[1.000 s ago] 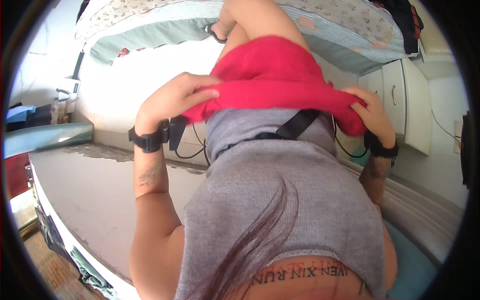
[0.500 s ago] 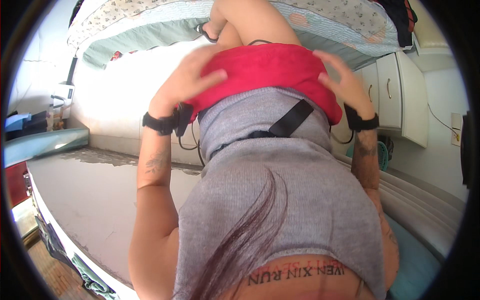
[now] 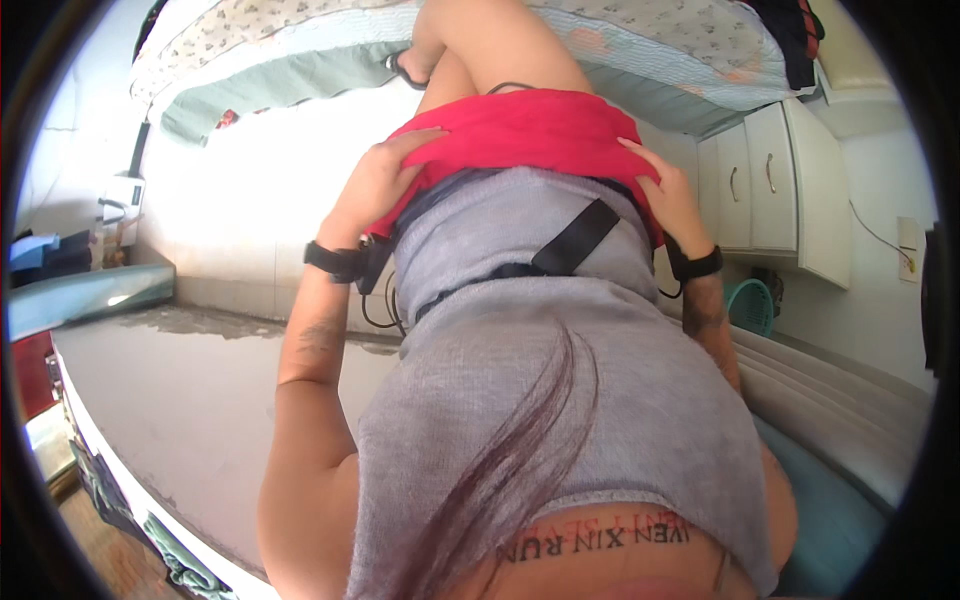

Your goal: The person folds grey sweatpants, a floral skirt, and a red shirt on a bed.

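Observation:
Across my lap lies red cloth (image 3: 530, 135), which looks like shorts. My left hand (image 3: 380, 182) rests at its left side, fingers stretched over the fabric and thumb apart. On the opposite side, my right hand (image 3: 672, 200) touches the cloth with its fingers extended and spread. Neither hand visibly grips anything. Each wrist wears a black strap; a dark device with a cable sits by the left strap (image 3: 335, 260). A black belt strap (image 3: 580, 238) crosses my grey knit top (image 3: 540, 350).
Ahead stands a bed with a patterned quilt (image 3: 640, 55). White cabinets (image 3: 775, 180) and a teal basket (image 3: 750, 305) are on the right. A worn grey surface (image 3: 200, 390) spreads to my left. Grey ribbed upholstery (image 3: 830, 390) lies to my right.
Both hands have come down from hovering with spread fingers and now lie against the red cloth. The left hand moved slightly right, the right hand slightly left.

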The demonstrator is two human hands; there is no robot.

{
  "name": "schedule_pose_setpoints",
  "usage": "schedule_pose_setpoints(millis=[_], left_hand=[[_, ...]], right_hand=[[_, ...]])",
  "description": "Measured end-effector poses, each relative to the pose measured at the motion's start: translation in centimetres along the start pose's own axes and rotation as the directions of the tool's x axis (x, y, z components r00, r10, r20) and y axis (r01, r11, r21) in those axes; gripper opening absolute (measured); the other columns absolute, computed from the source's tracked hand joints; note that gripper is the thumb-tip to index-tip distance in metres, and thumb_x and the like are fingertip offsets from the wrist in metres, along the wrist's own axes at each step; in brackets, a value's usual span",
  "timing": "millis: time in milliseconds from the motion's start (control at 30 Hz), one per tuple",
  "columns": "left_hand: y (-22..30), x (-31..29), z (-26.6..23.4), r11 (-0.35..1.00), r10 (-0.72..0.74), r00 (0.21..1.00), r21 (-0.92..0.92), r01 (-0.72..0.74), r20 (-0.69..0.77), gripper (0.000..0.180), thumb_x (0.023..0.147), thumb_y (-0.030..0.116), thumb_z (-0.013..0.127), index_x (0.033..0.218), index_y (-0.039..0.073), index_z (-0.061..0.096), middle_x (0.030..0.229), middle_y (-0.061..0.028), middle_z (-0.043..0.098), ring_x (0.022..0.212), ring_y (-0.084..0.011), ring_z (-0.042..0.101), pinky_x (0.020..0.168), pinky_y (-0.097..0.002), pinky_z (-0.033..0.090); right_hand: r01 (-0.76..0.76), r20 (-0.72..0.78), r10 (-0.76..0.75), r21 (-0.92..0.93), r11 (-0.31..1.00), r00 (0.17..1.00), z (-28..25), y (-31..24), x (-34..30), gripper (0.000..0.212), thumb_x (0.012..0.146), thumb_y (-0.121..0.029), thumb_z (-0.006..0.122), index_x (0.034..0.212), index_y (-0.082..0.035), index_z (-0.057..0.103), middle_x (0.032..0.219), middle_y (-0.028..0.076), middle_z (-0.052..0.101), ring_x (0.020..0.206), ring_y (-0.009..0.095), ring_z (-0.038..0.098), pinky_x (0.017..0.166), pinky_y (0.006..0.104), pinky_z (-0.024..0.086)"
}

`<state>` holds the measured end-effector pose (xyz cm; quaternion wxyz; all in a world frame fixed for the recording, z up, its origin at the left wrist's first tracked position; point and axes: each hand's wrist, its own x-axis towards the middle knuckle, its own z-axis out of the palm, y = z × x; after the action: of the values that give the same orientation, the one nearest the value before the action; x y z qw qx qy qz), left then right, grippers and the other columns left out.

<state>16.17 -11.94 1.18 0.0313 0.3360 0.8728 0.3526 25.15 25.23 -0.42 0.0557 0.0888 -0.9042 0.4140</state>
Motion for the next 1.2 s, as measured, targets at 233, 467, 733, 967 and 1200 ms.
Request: schedule_pose_setpoints(millis=[233, 467, 733, 967, 1200], left_hand=[[1.6, 8.2, -5.9, 0.954, -0.089, 0.982, -0.299, 0.036, -0.164, 0.029, 0.090, 0.017, 0.054, 0.109, -0.003, 0.062, 0.095, -0.0142, 0.069, 0.087, -0.0178, 0.064, 0.081, -0.0283, 0.048], [9.5, 6.5, 2.7, -0.167, -0.242, 0.969, -0.981, -0.099, -0.056, 0.053, 0.097, 0.041, 0.041, 0.138, 0.008, 0.036, 0.139, -0.0082, 0.043, 0.128, -0.0245, 0.040, 0.107, -0.0424, 0.032], [7.1, 3.7, 4.0, -0.322, -0.110, 0.974, -0.934, 0.155, 0.200, 0.068, 0.094, 0.055, 0.034, 0.144, 0.010, 0.025, 0.146, -0.0121, 0.033, 0.132, -0.0279, 0.036, 0.108, -0.0450, 0.033], [7.3, 3.0, 3.9, -0.389, -0.069, 0.997, -0.921, -0.002, 0.027, 0.066, 0.092, 0.046, 0.045, 0.143, 0.010, 0.026, 0.146, -0.0118, 0.033, 0.132, -0.0291, 0.036, 0.106, -0.0464, 0.034], [7.2, 3.3, 0.2, -0.019, -0.218, 0.960, -0.983, -0.185, -0.176, 0.058, 0.088, 0.015, 0.059, 0.137, 0.004, 0.031, 0.135, -0.0106, 0.042, 0.125, -0.0244, 0.043, 0.101, -0.0390, 0.040]], right_hand=[[-0.007, -0.278, 0.027, 0.074, 0.997, 0.960, -6.3, -3.6, 8.5, 0.032, 0.090, -0.018, 0.053, 0.112, 0.005, 0.058, 0.105, 0.021, 0.065, 0.100, 0.029, 0.062, 0.088, 0.0328, 0.045], [0.507, -0.145, -0.534, -0.186, 0.842, 0.833, 1.7, -12.5, 6.7, 0.058, 0.087, -0.032, 0.061, 0.135, -0.006, 0.044, 0.137, 0.021, 0.043, 0.127, 0.031, 0.043, 0.102, 0.0379, 0.037], [0.334, 0.438, -0.346, 0.106, 0.936, 0.830, 1.0, -12.4, 5.5, 0.065, 0.081, -0.024, 0.065, 0.140, -0.012, 0.039, 0.144, 0.013, 0.036, 0.133, 0.031, 0.034, 0.108, 0.0408, 0.029], [0.354, 0.366, -0.327, -0.006, 0.935, 0.871, 2.4, -11.4, 3.8, 0.062, 0.080, -0.020, 0.066, 0.137, -0.011, 0.043, 0.144, 0.011, 0.036, 0.134, 0.029, 0.032, 0.108, 0.0393, 0.030], [0.494, 0.222, -0.475, -0.034, 0.869, 0.852, 3.3, -14.8, 3.6, 0.061, 0.079, -0.019, 0.067, 0.135, -0.010, 0.045, 0.145, 0.011, 0.035, 0.137, 0.029, 0.027, 0.109, 0.0415, 0.028]])
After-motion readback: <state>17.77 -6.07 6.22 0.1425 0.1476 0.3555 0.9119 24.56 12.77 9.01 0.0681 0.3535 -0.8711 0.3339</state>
